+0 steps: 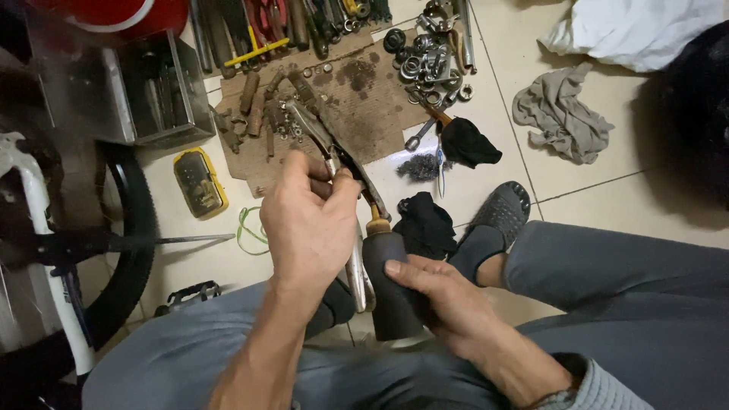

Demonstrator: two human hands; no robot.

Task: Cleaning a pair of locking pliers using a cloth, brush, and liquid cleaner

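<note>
Head view looks down on a dark cylindrical part [391, 285], like a rubber-sleeved tube with a brownish metal stub at its top, held upright between the person's knees above the tiled floor [607, 137]. The right hand [448, 300] is closed around the cylinder's lower body, thumb laid across its front, steadying it. The left hand [307, 220] is closed on the handles of a pair of locking pliers [334, 152], whose long body runs up and away towards the cardboard sheet [357, 91]; a silvery handle or lever hangs down from the fist beside the cylinder. Whether the plier end actually bites the stub is hidden behind the fingers, so I cannot tell. To work well here, I judge the right hand should keep the cylinder from twisting while the left applies force squarely, without levering sideways, since a slip could round the stub or throw the tool towards the sandalled foot [497, 220]. Black rags [425, 224] lie just beside the cylinder; further out are sockets and bearings [425, 61], a grey cloth [562, 114], a yellow meter [200, 182], and a bicycle wheel [129, 228] at the left.
</note>
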